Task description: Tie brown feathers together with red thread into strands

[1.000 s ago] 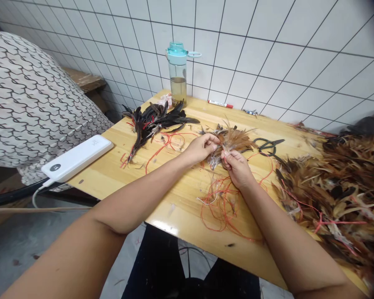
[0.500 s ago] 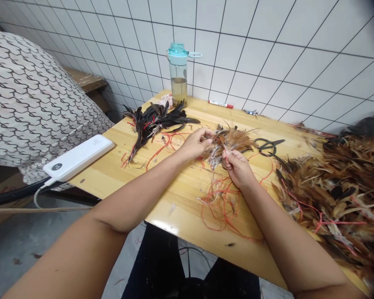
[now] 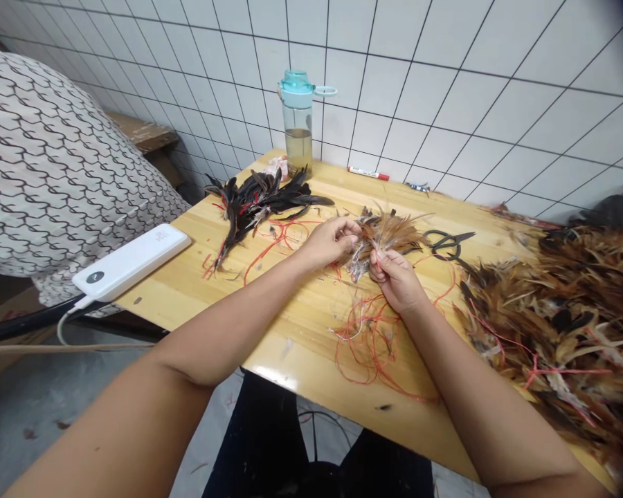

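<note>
My right hand pinches the pale base of a bunch of brown feathers, which fans out upward and to the right. Just left of it, my left hand has its fingers curled and thumb drawn in against the edge of the feathers; what is between its fingertips is too small to make out. Greyish, fluffy feather ends lie on the table below and between the hands. A tangle of red string spreads in front of my right hand. Scissors with dark green handles lie right of the bunch.
A large heap of brown feathers covers the table's right side. Black feathers lie at the back left, near a water bottle. A white power bank overhangs the left edge. A red-capped marker lies by the tiled wall.
My left hand's fingers and thumb have drawn closer together and shifted slightly right at the feathers. My right hand keeps its pinch in nearly the same spot.
</note>
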`<move>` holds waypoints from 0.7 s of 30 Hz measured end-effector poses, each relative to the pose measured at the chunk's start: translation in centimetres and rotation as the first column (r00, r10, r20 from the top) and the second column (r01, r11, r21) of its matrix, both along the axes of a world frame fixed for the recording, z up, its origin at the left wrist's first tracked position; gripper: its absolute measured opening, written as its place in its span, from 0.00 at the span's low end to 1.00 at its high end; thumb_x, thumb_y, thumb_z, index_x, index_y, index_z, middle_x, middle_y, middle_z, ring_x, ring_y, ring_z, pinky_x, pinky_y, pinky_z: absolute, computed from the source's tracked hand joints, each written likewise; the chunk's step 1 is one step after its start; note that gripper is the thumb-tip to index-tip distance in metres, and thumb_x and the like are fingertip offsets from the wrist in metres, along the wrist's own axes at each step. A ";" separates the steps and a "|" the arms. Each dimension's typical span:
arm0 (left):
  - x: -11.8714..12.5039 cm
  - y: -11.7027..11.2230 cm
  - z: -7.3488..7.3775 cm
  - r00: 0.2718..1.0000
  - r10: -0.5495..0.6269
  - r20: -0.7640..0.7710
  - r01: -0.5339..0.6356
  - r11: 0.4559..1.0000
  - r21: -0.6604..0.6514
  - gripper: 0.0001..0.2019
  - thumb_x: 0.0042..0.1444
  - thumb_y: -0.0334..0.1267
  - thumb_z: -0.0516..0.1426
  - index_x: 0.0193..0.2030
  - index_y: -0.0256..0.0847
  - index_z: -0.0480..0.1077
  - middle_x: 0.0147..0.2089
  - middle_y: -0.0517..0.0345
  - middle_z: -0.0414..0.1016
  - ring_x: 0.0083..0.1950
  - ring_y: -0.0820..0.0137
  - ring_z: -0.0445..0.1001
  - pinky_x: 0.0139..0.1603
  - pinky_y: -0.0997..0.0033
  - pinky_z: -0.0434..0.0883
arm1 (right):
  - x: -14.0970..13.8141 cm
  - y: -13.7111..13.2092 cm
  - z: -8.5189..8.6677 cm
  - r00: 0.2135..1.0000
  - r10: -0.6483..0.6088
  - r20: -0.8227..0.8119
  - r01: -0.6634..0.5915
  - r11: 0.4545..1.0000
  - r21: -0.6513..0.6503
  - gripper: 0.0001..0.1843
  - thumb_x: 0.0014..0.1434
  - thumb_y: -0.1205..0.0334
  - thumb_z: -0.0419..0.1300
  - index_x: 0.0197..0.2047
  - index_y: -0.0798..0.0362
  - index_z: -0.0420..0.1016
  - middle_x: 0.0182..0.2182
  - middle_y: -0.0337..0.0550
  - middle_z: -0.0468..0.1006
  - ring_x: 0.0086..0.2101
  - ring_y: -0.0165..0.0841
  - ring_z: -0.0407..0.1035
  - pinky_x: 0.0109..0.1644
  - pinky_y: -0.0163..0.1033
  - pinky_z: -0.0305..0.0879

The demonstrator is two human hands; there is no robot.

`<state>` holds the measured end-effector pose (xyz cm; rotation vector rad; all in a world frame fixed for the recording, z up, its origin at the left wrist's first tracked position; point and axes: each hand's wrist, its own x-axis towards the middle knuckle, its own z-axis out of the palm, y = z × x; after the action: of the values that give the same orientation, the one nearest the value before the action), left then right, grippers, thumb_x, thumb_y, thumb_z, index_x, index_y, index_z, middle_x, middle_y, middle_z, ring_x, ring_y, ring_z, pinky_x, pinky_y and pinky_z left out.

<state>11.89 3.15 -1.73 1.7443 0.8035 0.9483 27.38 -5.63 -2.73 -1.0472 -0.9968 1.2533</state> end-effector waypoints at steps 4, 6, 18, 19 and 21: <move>0.1 -0.2 0.1 0.999 -0.048 -0.024 0.049 0.997 0.060 0.17 0.48 0.29 0.59 0.47 0.40 0.74 0.36 0.59 0.72 0.33 0.75 0.65 0.37 0.75 0.63 | 0.0 0.0 0.0 1.000 0.015 0.010 -0.016 1.000 0.006 0.23 0.43 0.42 0.68 0.24 0.51 0.66 0.19 0.32 0.57 0.20 0.24 0.45 0.24 0.36 0.40; 0.2 -0.5 0.1 0.993 -0.087 -0.081 0.092 0.994 0.066 0.14 0.50 0.30 0.58 0.45 0.38 0.74 0.33 0.60 0.72 0.31 0.75 0.65 0.36 0.75 0.62 | 0.0 -0.1 0.0 1.000 0.021 0.008 -0.021 1.000 0.009 0.23 0.44 0.42 0.68 0.23 0.51 0.67 0.18 0.32 0.57 0.20 0.24 0.46 0.24 0.36 0.41; 0.3 -0.8 0.5 0.978 -0.070 -0.195 0.110 0.973 0.203 0.03 0.52 0.30 0.57 0.33 0.37 0.72 0.31 0.60 0.68 0.34 0.72 0.65 0.38 0.73 0.61 | 0.0 -0.2 0.0 0.999 0.036 -0.006 -0.036 0.999 0.017 0.22 0.45 0.43 0.68 0.23 0.52 0.67 0.17 0.32 0.57 0.20 0.24 0.46 0.24 0.35 0.42; 0.2 -0.8 0.7 0.975 -0.080 -0.209 0.124 0.971 0.206 0.02 0.51 0.30 0.57 0.30 0.37 0.71 0.31 0.59 0.68 0.34 0.72 0.65 0.39 0.73 0.61 | 0.0 -0.2 0.0 0.999 0.041 -0.011 -0.041 0.999 0.019 0.22 0.45 0.43 0.68 0.22 0.52 0.67 0.17 0.32 0.57 0.20 0.24 0.46 0.24 0.35 0.42; 0.2 -0.8 0.9 0.973 -0.074 -0.217 0.123 0.968 0.219 0.04 0.50 0.28 0.57 0.27 0.37 0.69 0.30 0.59 0.67 0.35 0.71 0.65 0.40 0.71 0.60 | 0.0 -0.1 -0.1 0.998 0.048 -0.029 -0.048 0.999 0.025 0.22 0.46 0.44 0.69 0.22 0.52 0.67 0.17 0.32 0.57 0.20 0.24 0.47 0.24 0.35 0.42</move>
<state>12.07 2.34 -0.87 2.0930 0.7520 0.8274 27.42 -5.76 -2.80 -0.9884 -1.0169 1.2897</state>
